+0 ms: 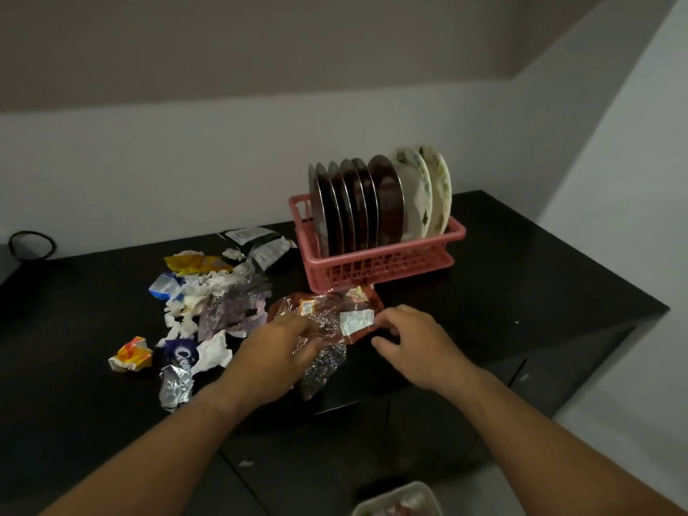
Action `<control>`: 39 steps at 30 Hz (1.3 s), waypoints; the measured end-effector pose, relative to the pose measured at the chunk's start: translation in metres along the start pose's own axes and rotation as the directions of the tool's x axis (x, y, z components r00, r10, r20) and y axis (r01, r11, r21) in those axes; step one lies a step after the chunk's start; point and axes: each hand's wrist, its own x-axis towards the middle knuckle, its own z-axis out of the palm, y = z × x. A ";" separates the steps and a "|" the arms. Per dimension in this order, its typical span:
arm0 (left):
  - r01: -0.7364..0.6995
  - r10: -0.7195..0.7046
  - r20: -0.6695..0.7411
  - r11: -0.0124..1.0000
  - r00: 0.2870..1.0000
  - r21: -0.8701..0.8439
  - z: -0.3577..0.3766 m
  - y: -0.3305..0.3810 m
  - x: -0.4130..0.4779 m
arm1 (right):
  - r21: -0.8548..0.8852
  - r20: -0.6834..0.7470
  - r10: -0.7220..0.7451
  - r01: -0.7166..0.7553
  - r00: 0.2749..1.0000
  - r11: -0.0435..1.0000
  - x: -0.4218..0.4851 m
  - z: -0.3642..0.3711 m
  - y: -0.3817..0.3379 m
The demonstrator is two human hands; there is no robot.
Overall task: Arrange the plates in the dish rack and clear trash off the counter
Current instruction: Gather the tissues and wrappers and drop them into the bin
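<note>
The left hand (pixel 277 353) and right hand (pixel 413 344) are both grasping a wrapper (pixel 335 314) just beside the rack (pixel 372 264). Plates (pixel 387 202) are standing in it, trash (pixel 208 303) lying left.

Plates (pixel 387 202) stand on edge, packed in the pink rack (pixel 372 264). Crumpled wrappers (pixel 208 292) litter the black counter (pixel 521 273) beside it.

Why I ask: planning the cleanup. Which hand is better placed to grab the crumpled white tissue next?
Probably left. The left hand lies beside the white tissue; the right hand is farther, across the red wrapper.
</note>
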 end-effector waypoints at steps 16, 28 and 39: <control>-0.022 0.023 -0.071 1.000 0.997 0.015 -0.022 -0.047 0.074 | -0.418 0.223 -0.037 0.130 0.974 0.899 0.078 0.073 -0.038; -0.062 0.063 0.010 0.994 0.998 -0.091 -0.022 -0.117 0.084 | -0.558 0.162 0.040 0.058 0.986 0.828 0.109 0.085 -0.053; -0.126 0.143 0.087 0.975 0.986 -0.181 -0.010 -0.105 0.105 | -0.208 -0.217 0.192 -0.237 0.957 0.949 0.106 0.030 -0.061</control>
